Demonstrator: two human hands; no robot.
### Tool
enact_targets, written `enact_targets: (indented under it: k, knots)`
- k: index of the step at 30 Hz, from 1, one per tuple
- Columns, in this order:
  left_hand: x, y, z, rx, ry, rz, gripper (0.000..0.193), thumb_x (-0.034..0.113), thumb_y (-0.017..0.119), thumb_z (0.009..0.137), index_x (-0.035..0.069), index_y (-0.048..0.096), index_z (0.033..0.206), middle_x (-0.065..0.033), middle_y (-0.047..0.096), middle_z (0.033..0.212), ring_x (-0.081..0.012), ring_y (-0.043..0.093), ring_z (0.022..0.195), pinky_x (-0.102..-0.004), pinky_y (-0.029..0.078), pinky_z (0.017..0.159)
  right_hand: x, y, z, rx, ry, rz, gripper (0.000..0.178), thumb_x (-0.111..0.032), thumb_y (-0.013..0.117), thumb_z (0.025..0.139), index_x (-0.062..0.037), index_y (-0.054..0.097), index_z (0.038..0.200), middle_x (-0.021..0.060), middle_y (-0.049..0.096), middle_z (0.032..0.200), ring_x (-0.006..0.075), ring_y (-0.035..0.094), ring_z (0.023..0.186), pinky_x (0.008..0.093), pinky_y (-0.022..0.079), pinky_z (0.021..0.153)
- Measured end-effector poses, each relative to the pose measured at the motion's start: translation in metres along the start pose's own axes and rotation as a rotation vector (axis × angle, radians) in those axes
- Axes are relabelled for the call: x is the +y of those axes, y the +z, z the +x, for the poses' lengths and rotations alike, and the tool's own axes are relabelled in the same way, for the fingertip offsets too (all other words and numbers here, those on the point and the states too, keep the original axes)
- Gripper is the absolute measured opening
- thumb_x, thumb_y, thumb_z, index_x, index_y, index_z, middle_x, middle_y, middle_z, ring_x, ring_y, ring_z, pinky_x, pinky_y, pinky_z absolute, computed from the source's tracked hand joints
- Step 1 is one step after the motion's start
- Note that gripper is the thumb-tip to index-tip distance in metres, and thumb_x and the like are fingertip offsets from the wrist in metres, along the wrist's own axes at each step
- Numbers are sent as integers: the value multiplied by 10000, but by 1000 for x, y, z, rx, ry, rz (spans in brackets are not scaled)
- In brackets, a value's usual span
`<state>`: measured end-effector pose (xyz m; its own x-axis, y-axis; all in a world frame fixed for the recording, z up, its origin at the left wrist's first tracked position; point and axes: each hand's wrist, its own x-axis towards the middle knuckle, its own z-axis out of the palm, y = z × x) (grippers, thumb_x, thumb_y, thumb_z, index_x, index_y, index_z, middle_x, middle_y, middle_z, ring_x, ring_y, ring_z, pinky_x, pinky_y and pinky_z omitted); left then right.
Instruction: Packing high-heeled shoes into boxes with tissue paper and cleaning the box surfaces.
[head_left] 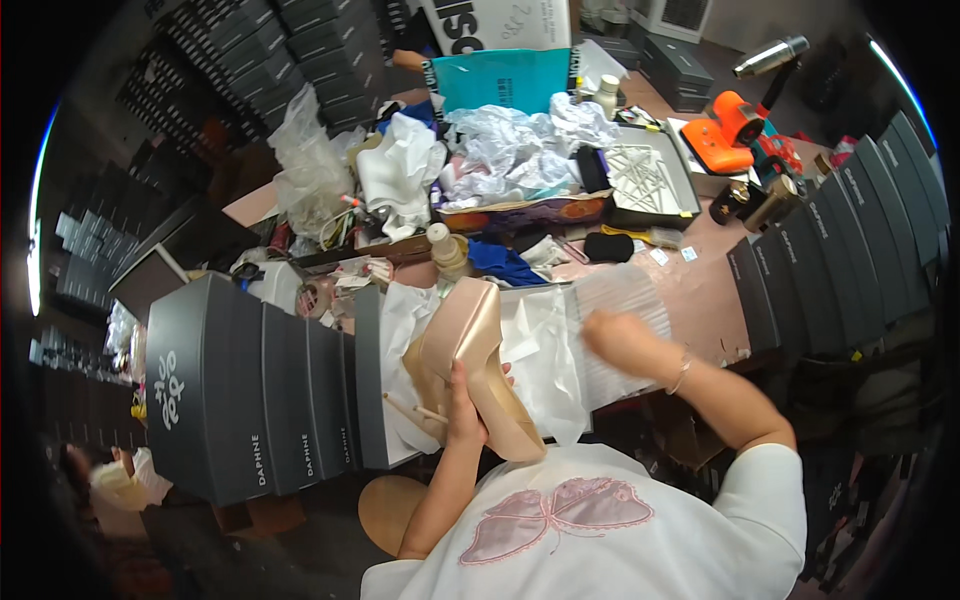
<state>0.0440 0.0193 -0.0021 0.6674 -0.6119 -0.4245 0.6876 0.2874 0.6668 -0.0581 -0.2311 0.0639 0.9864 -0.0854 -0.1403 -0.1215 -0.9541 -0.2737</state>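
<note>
A beige satin platform shoe (468,335) stands tilted in my left hand (464,408), its sole side turned partly up. The fingers wrap round its middle. Beside that hand, two thin pale stick-like ends poke out over white paper; I cannot tell whether they are heels. Beneath the shoe lies an open dark grey shoe box (370,385) lined with white tissue paper (548,375). My right hand (625,342), a bracelet at its wrist, hovers over a sheet of translucent white foam wrap (625,300). Motion blurs its fingers, and no object shows in it.
Closed grey shoe boxes (205,390) stand in a row at the left, with another row (840,240) at the right. Behind the work spot are crumpled tissue (515,145), a cream bottle (447,250), a blue cloth (500,262), a tray of white sticks (650,180) and an orange device (722,140).
</note>
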Motion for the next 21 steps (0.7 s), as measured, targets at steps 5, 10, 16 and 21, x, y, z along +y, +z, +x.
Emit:
enact_targets:
  k: [5,10,16,21]
  knots:
    - [18,35,-6,31,-171,-247,887,752,402,828,-16,466,1268,-196,574,1117,-307,608,996,-428,511,895,109,-91,62,759,123,-519,405,-230,739,732,-80,586,1076,118,604,960,290,603,905,412,474,723]
    - [5,30,-9,63,-258,-383,822,722,371,863,31,476,1296,-169,580,1164,-304,583,1055,-431,491,910,-41,-8,60,223,-391,137,162,-163,678,776,-123,635,926,58,607,867,280,620,737,375,506,664]
    - [-13,38,-29,201,-201,-371,768,705,406,863,107,440,1344,-100,496,1316,-285,495,1199,-473,418,1002,-84,63,54,172,-460,-178,134,-172,620,755,-54,607,819,44,579,759,188,644,631,327,474,548]
    - [-17,3,-27,255,-197,-394,740,695,405,869,83,498,1275,-137,561,1219,-293,555,1112,-468,459,956,-82,64,22,31,-329,479,132,-192,657,757,-76,620,809,102,589,787,313,618,637,412,507,589]
